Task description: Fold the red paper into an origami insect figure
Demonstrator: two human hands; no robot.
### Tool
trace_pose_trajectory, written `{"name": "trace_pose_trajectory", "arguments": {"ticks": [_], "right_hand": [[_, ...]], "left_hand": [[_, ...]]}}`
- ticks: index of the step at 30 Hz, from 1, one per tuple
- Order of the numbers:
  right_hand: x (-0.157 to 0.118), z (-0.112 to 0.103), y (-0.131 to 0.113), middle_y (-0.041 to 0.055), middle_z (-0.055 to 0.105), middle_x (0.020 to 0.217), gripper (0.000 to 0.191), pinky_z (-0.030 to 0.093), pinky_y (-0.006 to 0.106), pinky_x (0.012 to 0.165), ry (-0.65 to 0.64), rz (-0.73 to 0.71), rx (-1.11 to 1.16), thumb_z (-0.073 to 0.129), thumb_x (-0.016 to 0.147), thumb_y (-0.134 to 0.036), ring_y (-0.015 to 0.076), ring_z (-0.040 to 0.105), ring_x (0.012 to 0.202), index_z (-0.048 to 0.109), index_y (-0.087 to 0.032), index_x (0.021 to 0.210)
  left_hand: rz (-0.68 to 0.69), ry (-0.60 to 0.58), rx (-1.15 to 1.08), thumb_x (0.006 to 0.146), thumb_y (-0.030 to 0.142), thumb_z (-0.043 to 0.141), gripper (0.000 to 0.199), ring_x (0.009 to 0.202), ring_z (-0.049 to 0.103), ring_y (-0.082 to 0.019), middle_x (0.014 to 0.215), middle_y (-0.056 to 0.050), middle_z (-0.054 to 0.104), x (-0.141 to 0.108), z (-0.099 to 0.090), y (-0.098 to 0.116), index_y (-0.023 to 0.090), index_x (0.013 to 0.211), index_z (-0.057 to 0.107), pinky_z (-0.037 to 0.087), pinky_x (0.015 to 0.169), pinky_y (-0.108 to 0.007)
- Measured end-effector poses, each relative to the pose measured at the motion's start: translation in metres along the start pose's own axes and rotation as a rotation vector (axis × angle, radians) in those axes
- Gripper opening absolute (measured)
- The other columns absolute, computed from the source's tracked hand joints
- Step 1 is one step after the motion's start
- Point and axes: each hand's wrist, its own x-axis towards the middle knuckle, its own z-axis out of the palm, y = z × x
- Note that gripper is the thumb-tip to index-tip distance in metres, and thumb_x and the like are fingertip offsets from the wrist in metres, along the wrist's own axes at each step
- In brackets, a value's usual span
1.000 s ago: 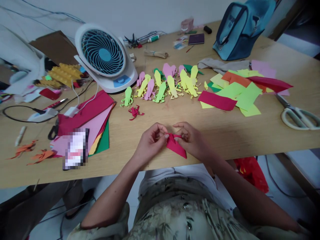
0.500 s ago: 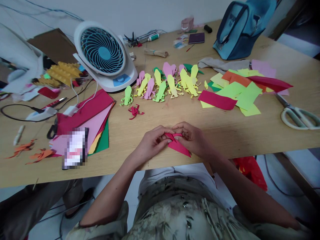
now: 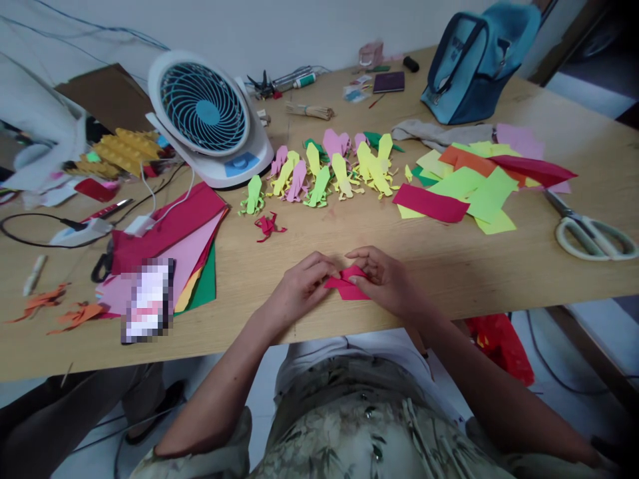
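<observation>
Between my hands, low over the table's front part, is a piece of folded red paper (image 3: 350,289). My left hand (image 3: 312,279) pinches its left side with thumb and fingertips. On the other side, my right hand (image 3: 382,276) grips the paper with the thumb on top and the fingers curled behind. Part of the paper is hidden under the fingers. Beyond my hands lies a small red folded paper figure (image 3: 270,227) with thin legs. Several folded paper squid-like figures (image 3: 317,187) in yellow, green and pink stand in a group farther back.
A white desk fan (image 3: 204,113) stands back left. Coloured paper sheets (image 3: 164,226), a phone (image 3: 148,301) and orange paper figures (image 3: 77,316) lie on the left. To the right are loose paper pieces (image 3: 472,183), scissors (image 3: 592,233) and a blue bag (image 3: 469,66).
The folded red paper has turned between my hands, so its lower edge now runs level instead of slanting to a point at lower right. My fingers have shifted slightly on it.
</observation>
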Motion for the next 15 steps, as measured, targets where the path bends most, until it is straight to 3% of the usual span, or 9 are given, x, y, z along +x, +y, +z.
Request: {"name": "trace_pose_trajectory", "arguments": {"ticks": [4,6,10,15], "right_hand": [[0.002,0.001,0.006,0.0011,0.067,0.089,0.040,0.053,0.030,0.077,0.052,0.025,0.085,0.071,0.079,-0.025,0.0158,0.066,0.085,0.058,-0.022,0.118],[0.002,0.000,0.007,0.0031,0.070,0.095,0.035,0.053,0.031,0.079,0.034,0.077,0.139,0.073,0.078,-0.028,0.0173,0.068,0.089,0.063,-0.022,0.111],[0.001,-0.002,0.006,0.0014,0.071,0.083,0.020,0.049,0.028,0.067,-0.041,0.147,0.115,0.070,0.083,-0.039,0.0158,0.065,0.073,0.068,-0.020,0.090],[0.001,-0.001,0.004,-0.0015,0.063,0.071,0.019,0.041,0.026,0.057,-0.021,0.074,-0.088,0.058,0.093,-0.038,0.0135,0.056,0.064,0.064,-0.020,0.089]], "left_hand": [[0.026,0.047,0.010,0.095,0.017,0.058,0.007,0.093,0.063,-0.015,0.100,-0.006,0.065,-0.002,0.005,-0.005,0.020,0.096,0.064,0.050,0.077,-0.025],[0.044,0.094,0.018,0.095,0.018,0.058,0.006,0.094,0.063,-0.015,0.100,-0.006,0.066,-0.003,0.008,-0.008,0.020,0.095,0.064,0.050,0.079,-0.026],[0.077,0.166,0.030,0.095,0.016,0.058,0.008,0.094,0.064,-0.015,0.100,-0.007,0.066,-0.004,0.014,-0.011,0.019,0.095,0.065,0.050,0.080,-0.026],[0.079,0.198,0.039,0.093,0.013,0.058,0.010,0.094,0.064,-0.015,0.101,-0.007,0.067,-0.005,0.017,-0.014,0.020,0.095,0.065,0.052,0.081,-0.027]]}}
